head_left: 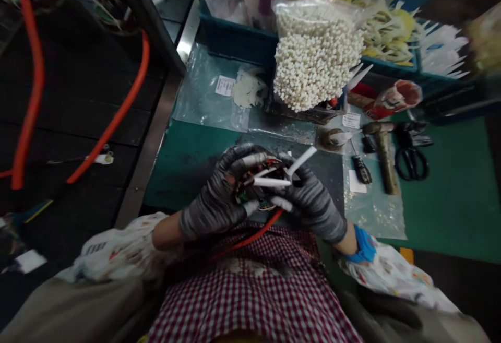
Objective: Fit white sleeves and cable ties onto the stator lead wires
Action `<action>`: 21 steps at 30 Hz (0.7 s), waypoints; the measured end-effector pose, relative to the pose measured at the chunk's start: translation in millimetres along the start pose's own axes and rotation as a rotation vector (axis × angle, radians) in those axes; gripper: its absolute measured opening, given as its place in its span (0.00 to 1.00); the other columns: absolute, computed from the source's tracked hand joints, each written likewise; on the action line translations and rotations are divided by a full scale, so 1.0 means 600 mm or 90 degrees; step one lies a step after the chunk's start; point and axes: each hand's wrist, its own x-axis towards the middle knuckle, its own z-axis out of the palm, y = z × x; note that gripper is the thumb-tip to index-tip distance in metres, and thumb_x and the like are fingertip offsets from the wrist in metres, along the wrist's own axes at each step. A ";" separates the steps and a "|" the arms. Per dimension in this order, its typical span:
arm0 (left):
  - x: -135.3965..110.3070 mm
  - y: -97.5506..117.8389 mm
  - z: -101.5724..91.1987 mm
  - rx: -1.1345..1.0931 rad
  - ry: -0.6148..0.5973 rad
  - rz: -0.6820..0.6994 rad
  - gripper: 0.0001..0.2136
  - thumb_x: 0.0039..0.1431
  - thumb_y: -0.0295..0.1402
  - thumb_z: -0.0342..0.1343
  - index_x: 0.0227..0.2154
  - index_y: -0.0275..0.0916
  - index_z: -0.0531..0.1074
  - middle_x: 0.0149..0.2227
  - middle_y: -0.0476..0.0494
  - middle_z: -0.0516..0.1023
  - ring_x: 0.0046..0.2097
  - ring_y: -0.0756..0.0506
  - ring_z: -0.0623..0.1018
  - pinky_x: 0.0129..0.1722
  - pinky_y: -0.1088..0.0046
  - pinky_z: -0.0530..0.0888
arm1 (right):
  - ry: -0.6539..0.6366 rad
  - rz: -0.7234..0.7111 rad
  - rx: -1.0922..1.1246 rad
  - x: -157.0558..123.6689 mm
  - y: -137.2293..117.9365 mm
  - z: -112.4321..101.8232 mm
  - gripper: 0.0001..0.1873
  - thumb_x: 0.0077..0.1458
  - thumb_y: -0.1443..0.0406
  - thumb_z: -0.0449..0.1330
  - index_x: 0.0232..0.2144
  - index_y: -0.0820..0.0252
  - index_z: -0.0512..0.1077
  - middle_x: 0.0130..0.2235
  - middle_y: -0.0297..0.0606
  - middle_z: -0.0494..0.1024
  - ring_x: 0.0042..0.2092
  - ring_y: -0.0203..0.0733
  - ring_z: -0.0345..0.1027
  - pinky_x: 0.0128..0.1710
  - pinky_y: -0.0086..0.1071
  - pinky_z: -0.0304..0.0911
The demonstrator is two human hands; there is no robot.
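Between my two hands, low over the near edge of the green bench, is a round wired assembly (243, 194) with reddish wires and a bit of green circuit board. My left hand (221, 191), in a striped grey glove with pale fingertips, curls around its left side. From the right, my right hand (313, 199) grips it in a matching glove, fingers bent near two white sleeves (272, 181) that stick out. A red-orange cable (260, 233) runs from the assembly down toward my lap. My fingers hide much of its middle.
Behind my hands stands a bag of small white pieces (313, 61), backed by blue bins (238, 35). A hammer (385, 160), a screwdriver (360, 168) and black-handled scissors (412, 164) lie to the right. Orange cables (129, 97) hang at left beside a dark post (146, 16).
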 end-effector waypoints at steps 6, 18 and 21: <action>0.047 -0.085 -0.087 -0.078 -0.151 -0.049 0.46 0.62 0.38 0.75 0.78 0.53 0.58 0.72 0.36 0.74 0.67 0.31 0.81 0.65 0.47 0.84 | -0.032 0.145 0.211 0.121 0.012 0.009 0.28 0.55 0.59 0.76 0.58 0.58 0.81 0.54 0.42 0.89 0.52 0.54 0.84 0.52 0.45 0.82; 0.009 0.017 -0.049 0.633 -0.047 0.182 0.08 0.77 0.30 0.57 0.46 0.45 0.82 0.43 0.45 0.89 0.41 0.39 0.86 0.43 0.60 0.82 | -0.005 -0.062 0.103 0.109 0.061 0.033 0.16 0.65 0.49 0.70 0.49 0.47 0.87 0.57 0.41 0.84 0.59 0.54 0.79 0.61 0.50 0.77; 0.018 0.037 -0.034 0.638 -0.119 0.183 0.12 0.76 0.28 0.55 0.38 0.38 0.82 0.37 0.39 0.88 0.37 0.37 0.86 0.36 0.58 0.81 | 0.084 -0.189 -0.109 0.103 0.051 -0.011 0.12 0.71 0.53 0.65 0.45 0.46 0.88 0.58 0.42 0.82 0.60 0.52 0.77 0.62 0.49 0.76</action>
